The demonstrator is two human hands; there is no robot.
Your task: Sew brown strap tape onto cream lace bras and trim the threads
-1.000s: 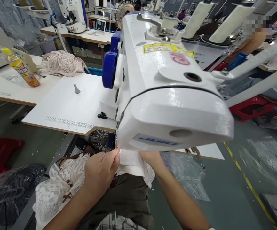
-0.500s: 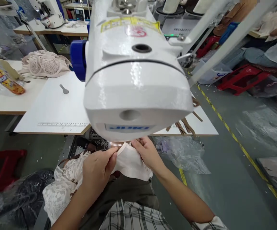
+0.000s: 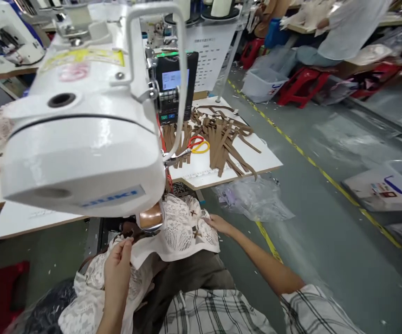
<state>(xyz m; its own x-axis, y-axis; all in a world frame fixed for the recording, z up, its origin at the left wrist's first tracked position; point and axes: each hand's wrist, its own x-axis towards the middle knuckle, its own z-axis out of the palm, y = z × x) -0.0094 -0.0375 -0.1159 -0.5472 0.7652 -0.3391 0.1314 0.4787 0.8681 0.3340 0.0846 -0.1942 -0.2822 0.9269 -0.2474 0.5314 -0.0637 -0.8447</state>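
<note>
A cream lace bra (image 3: pixel 178 234) with small brown bows is stretched out below the head of a white sewing machine (image 3: pixel 82 162). My left hand (image 3: pixel 117 264) is closed in a pinch at the left end of its plain band. On the other side, my right hand (image 3: pixel 220 225) grips the outer edge of a lace cup, its fingertips partly hidden by the fabric. A copper-coloured machine part (image 3: pixel 151 217) sits just behind the bra. More white lace bras (image 3: pixel 82 301) are heaped beside my left forearm.
Brown strips (image 3: pixel 222 144) and scissors with red and yellow handles (image 3: pixel 199 146) lie on the white table (image 3: pixel 270 162). A control screen (image 3: pixel 175 83) stands behind. Clear plastic (image 3: pixel 256 199) hangs below the table edge. Red stools (image 3: pixel 303 86) and a person in white (image 3: pixel 354 28) are farther off.
My view has swung right, so the machine head appears farther left. My hands have moved apart, and the bra is now spread between them with its lace cups showing.
</note>
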